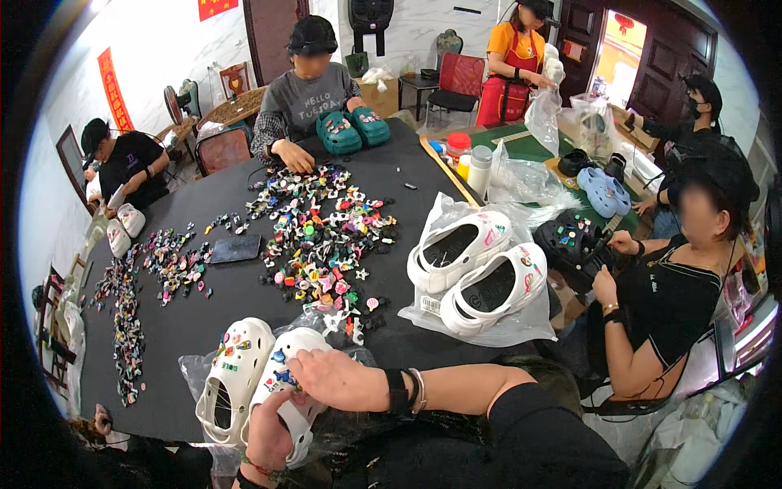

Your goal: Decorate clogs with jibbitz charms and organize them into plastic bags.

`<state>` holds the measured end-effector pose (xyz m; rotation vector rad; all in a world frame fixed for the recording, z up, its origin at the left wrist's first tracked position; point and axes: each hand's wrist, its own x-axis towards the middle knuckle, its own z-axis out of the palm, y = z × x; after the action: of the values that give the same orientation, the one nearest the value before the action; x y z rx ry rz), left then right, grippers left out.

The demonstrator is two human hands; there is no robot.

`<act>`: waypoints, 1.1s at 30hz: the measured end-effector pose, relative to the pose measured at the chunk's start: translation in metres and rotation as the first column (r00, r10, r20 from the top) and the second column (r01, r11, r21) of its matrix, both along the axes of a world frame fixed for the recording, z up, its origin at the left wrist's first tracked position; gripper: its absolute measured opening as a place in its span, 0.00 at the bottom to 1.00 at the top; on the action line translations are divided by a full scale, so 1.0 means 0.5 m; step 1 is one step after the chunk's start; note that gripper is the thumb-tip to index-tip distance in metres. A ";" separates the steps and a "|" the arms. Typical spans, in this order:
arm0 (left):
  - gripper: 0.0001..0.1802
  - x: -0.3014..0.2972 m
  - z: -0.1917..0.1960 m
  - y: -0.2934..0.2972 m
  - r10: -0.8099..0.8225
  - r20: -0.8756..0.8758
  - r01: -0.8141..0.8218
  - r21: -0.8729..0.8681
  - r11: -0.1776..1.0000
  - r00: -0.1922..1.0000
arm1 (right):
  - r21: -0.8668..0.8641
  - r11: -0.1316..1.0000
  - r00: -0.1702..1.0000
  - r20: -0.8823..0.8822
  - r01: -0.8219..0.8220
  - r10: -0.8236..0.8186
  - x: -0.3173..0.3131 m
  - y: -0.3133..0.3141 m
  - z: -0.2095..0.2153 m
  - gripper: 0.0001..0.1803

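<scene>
the right hand (pixel 334 379) lies across the top of a white clog (pixel 285 383), fingers curled down over its charm-covered front, pressing there. the left hand (pixel 269 436) comes up from the lower edge and grips the same clog from below at its heel end, fingers closed round it. this clog sits at the near edge of the black table (pixel 204 318), on a crinkled clear bag (pixel 191 371). touching it on the left is its pair, a second clog (pixel 232 379), toe pointing away, with a few coloured charms on top.

just beyond the two clogs lies a big loose heap of charms (pixel 326 236), spread across the middle of the table, its nearest pieces close to the clog toes. a narrower band of charms (pixel 126 326) runs along the table's left side, and a dark flat pouch (pixel 235 248) lies between the two lots.

to the right, well apart, another white pair (pixel 476 269) rests on its own plastic bag. a seated person at the right holds a black clog (pixel 574 240). across the table a person in grey has a hand beside two green clogs (pixel 354 130). blue clogs (pixel 604 191), bottles (pixel 472 163) and bags crowd a green table behind. nothing lies between the hands and the held clog.
</scene>
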<state>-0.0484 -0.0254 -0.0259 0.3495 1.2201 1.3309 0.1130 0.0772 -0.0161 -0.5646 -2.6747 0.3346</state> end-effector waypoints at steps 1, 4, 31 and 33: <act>0.09 -0.003 -0.002 -0.001 -0.050 0.030 0.048 0.052 0.997 0.998 | 0.035 0.999 1.000 0.002 0.013 -0.013 -0.003 -0.002 0.000 0.11; 0.09 -0.004 -0.006 0.000 -0.047 0.092 0.047 0.009 0.999 0.995 | 0.097 0.995 1.000 0.014 0.023 -0.025 -0.006 -0.006 -0.003 0.11; 0.09 0.003 0.009 -0.015 0.019 0.112 -0.024 0.047 0.999 0.994 | -0.165 0.985 0.999 -0.007 -0.050 0.050 -0.012 0.016 0.011 0.17; 0.08 0.000 0.006 -0.013 0.016 0.154 -0.023 0.046 0.999 0.988 | -0.067 0.994 0.996 0.019 -0.089 0.091 -0.013 0.019 0.015 0.15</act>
<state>-0.0482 -0.0319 -0.0230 0.2639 1.0667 1.3797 0.1064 0.0868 -0.0086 -0.4708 -2.7246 0.4461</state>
